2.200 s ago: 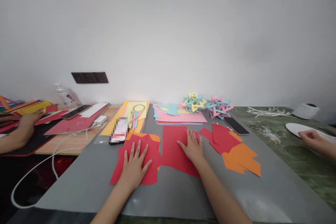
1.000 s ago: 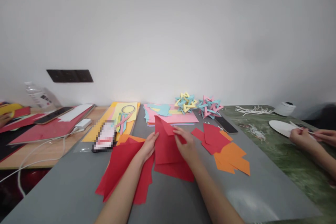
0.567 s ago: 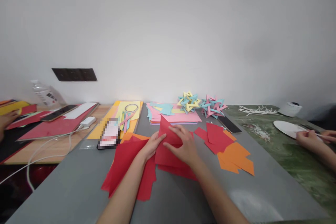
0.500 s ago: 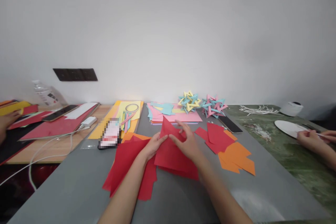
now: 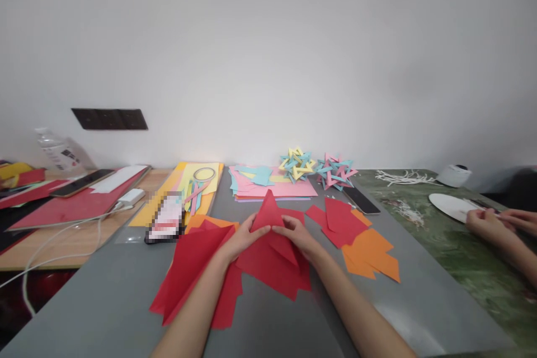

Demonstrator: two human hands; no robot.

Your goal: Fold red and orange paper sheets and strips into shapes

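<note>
Between the two hands, a red paper sheet [image 5: 272,251] stands partly lifted off the grey mat [image 5: 126,291], one corner raised to a peak just above the fingertips. The left hand [image 5: 243,238] pinches the sheet's left edge with thumb and fingers, and the right hand [image 5: 297,235] grips a turned-over flap on the other side, so both are closed on the same paper.

Judging by the crease lines, the fold looks only begun: one flap is turned over and the rest of the sheet lies open, not yet pressed flat. Under the left forearm a pile of loose red sheets [image 5: 193,268] sits untouched, with an orange sheet showing beneath it. To the right of the right hand lie red and orange pieces [image 5: 361,240], apparently already cut or folded. Beyond both hands, past the pastel paper stack [image 5: 268,184], two woven paper stars [image 5: 314,166] rest finished near the wall.

How the underside of the held sheet is folded cannot be seen, since the fingers cover the seam. A phone [image 5: 165,218] far left of the left hand is blurred out. At the right edge another person's hands [image 5: 499,222] work by a white plate [image 5: 448,204]; what they hold is too small to tell.
</note>
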